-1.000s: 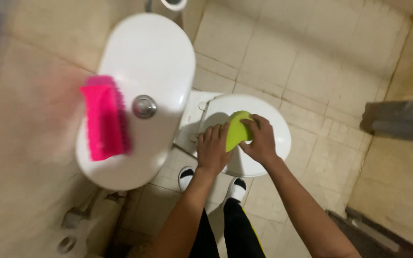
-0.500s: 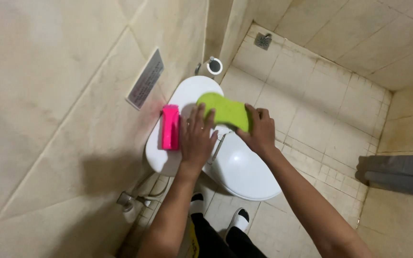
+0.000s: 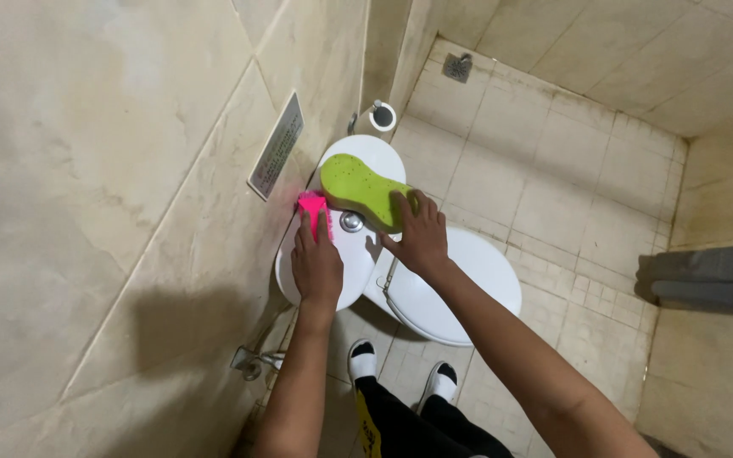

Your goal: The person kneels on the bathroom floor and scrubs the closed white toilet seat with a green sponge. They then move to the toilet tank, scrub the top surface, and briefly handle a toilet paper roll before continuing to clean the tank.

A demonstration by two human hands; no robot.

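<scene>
Resting on top of the white toilet tank, the left hand lies flat with its fingers over the near end of a pink brush. The right hand grips the near end of a green sponge, laid across the tank's far part. A round flush button sits between the hands. The closed toilet lid lies right of the tank; a paper roll hangs beyond.
</scene>
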